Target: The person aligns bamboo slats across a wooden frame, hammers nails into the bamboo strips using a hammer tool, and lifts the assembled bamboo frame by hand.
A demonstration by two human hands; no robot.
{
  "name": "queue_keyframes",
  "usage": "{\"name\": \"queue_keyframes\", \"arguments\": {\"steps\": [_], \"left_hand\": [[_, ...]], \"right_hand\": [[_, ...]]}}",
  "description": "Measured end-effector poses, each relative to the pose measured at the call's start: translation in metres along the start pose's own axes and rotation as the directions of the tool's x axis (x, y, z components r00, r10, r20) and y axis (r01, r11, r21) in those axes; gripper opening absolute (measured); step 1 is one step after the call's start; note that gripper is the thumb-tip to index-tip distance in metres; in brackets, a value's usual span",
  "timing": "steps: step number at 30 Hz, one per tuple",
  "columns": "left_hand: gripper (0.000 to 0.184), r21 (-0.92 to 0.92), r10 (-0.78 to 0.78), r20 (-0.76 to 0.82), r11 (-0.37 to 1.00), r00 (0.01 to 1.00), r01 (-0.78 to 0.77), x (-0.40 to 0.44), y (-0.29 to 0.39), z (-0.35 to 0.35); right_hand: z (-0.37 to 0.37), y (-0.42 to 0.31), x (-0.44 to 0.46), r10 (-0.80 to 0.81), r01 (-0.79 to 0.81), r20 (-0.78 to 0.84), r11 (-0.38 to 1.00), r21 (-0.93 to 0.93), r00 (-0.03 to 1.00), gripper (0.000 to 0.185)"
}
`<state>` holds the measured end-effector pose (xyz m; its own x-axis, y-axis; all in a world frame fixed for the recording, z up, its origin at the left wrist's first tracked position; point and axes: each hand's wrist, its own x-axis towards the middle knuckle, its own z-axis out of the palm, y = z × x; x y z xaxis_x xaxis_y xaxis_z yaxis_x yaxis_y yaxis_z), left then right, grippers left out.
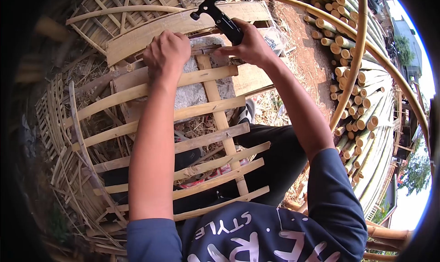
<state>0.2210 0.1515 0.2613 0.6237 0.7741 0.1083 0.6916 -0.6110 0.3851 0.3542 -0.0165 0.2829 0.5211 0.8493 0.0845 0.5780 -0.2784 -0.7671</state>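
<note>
My right hand (pixel 250 44) is wrapped round the handle of a black claw hammer (pixel 221 21), its head raised toward the upper left. Below lies a frame of bamboo slats (pixel 206 110), several of them crossing one lengthwise strip (pixel 213 90). Nail heads show at some of the crossings. At the far end of the frame, my left hand (pixel 167 55) is closed with its knuckles up, over the farthest slat. Its fingertips are hidden, so what they pinch cannot be made out. Under that end of the frame sits a grey stone block (pixel 188 90).
A wide wooden plank (pixel 151 30) lies beyond the block. Near my right hand is a clear plastic container of nails (pixel 273 39). Cut bamboo poles (pixel 355 97) are stacked on the right, with bent poles (pixel 353 74) before them. Woven bamboo panels (pixel 123 10) lie at upper left.
</note>
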Motion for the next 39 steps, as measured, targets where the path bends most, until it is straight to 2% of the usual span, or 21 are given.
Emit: {"name": "queue_keyframes", "arguments": {"steps": [3, 6, 7, 11, 16, 19, 22, 23, 26, 27, 28, 30, 32, 33, 34, 35, 36, 38, 39], "left_hand": [[0.038, -0.003, -0.005, 0.01, 1.0, 1.0, 0.005, 0.003, -0.001, 0.001], [0.036, -0.018, 0.004, -0.011, 1.0, 1.0, -0.005, 0.002, 0.0, 0.0], [0.035, -0.007, 0.027, -0.073, 1.0, 0.997, -0.027, 0.001, -0.001, 0.003], [0.035, -0.035, 0.016, -0.058, 0.999, 0.998, -0.018, 0.0, 0.0, 0.0], [0.034, -0.058, -0.005, -0.062, 0.998, 0.998, 0.001, -0.002, 0.002, -0.004], [0.035, -0.111, 0.009, -0.001, 0.994, 1.0, -0.009, 0.001, 0.0, -0.007], [0.041, -0.331, 0.025, -0.033, 0.943, 0.999, -0.035, 0.006, -0.012, -0.007], [0.049, -0.404, 0.101, -0.043, 0.908, 0.994, -0.11, 0.013, -0.026, -0.002], [0.05, -0.353, 0.236, -0.205, 0.888, 0.95, -0.296, -0.014, -0.061, -0.066], [0.051, -0.292, 0.271, -0.23, 0.897, 0.935, -0.332, -0.026, -0.082, -0.089], [0.051, -0.231, 0.305, -0.254, 0.902, 0.918, -0.364, -0.04, -0.106, -0.113], [0.051, -0.032, 0.307, -0.279, 0.944, 0.91, -0.328, -0.078, -0.156, -0.161], [0.048, 0.055, 0.161, -0.241, 0.987, 0.957, -0.152, -0.121, -0.218, -0.198], [0.048, 0.038, -0.026, -0.178, 0.999, 0.984, 0.034, -0.146, -0.237, -0.219], [0.048, -0.064, -0.201, -0.14, 0.979, 0.97, 0.193, -0.17, -0.269, -0.229], [0.049, -0.093, -0.333, -0.17, 0.942, 0.927, 0.322, -0.199, -0.298, -0.235], [0.052, -0.241, -0.497, -0.092, 0.852, 0.863, 0.465, -0.227, -0.315, -0.246], [0.054, -0.329, -0.528, -0.063, 0.812, 0.847, 0.482, -0.285, -0.435, -0.22], [0.055, -0.401, -0.584, -0.004, 0.745, 0.812, 0.534, -0.309, -0.448, -0.212]], "right_hand": [[-0.002, -0.015, -0.002, 0.097, -0.099, 0.106, 0.995, 0.012, 0.99, 0.05], [0.005, -0.005, -0.004, 0.122, -0.136, 0.097, 0.978, 0.156, 0.988, 0.046], [0.007, -0.007, -0.007, 0.106, -0.114, 0.058, 0.98, 0.165, 0.993, 0.044], [0.005, -0.016, -0.011, 0.134, -0.137, 0.037, 0.987, 0.084, 0.99, 0.045], [0.01, -0.004, -0.012, 0.138, -0.135, -0.02, 0.986, 0.095, 0.99, 0.046], [0.008, -0.007, -0.013, 0.152, -0.15, -0.03, 0.986, 0.068, 0.988, 0.048], [0.008, -0.01, -0.014, 0.105, -0.104, -0.023, 0.994, 0.038, 0.994, 0.044], [0.008, -0.009, -0.014, 0.098, -0.097, -0.033, 0.995, 0.032, 0.995, 0.045], [0.008, -0.007, -0.015, 0.107, -0.105, -0.027, 0.991, 0.082, 0.994, 0.044], [0.012, 0.001, -0.015, 0.057, -0.052, -0.067, 0.996, 0.076, 0.996, 0.045], [0.013, 0.002, -0.018, 0.072, -0.067, -0.083, 0.996, 0.061, 0.994, 0.045], [0.013, 0.0, -0.021, 0.091, -0.088, -0.117, 0.996, 0.027, 0.989, 0.046], [0.01, -0.003, -0.031, 0.051, -0.029, -0.16, 0.99, 0.141, 0.986, 0.043], [0.003, -0.011, -0.038, 0.13, -0.105, -0.182, 0.985, 0.141, 0.975, 0.042], [-0.007, -0.023, -0.049, 0.212, -0.186, -0.203, 0.973, 0.14, 0.956, 0.041], [-0.015, -0.031, -0.062, 0.205, -0.177, -0.254, 0.976, 0.13, 0.945, 0.043], [-0.018, -0.025, -0.074, 0.217, -0.18, -0.281, 0.972, 0.154, 0.935, 0.039], [-0.039, -0.057, -0.116, 0.344, -0.301, -0.208, 0.93, 0.212, 0.916, 0.034], [-0.039, -0.057, -0.139, 0.353, -0.284, -0.198, 0.909, 0.305, 0.915, 0.029]]}}
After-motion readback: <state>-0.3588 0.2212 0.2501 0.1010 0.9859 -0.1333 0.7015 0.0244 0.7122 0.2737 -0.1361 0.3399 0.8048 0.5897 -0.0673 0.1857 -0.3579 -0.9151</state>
